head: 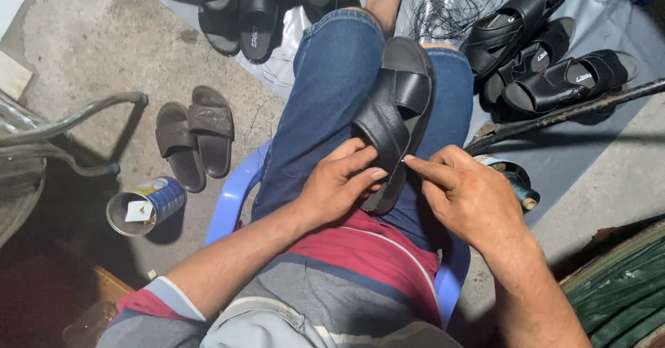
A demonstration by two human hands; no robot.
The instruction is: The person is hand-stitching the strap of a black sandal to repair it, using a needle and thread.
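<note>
A black leather cross-strap sandal lies sole-down along the person's lap, its heel end toward the body and its toe end pointing toward the knees, resting across both blue-jeaned thighs. The left hand is clamped on the sandal's near edge, fingers spread over the side of the sole to steady it. The right hand has thumb and forefinger pinched together right at the sole's edge by the heel, as if holding something thin; whether that is a needle or thread is too small to tell. Judging by this, the edge work on this sandal is in hand rather than finished, and how much of the rim is already done cannot be read. On the grey sheet at the far right lie several black strapped sandals, with more black sandals at its far left, and a tangle of black thread between them. A brown pair of slides and an open tin can sit on the concrete floor at left, beside the blue plastic chair.
</note>
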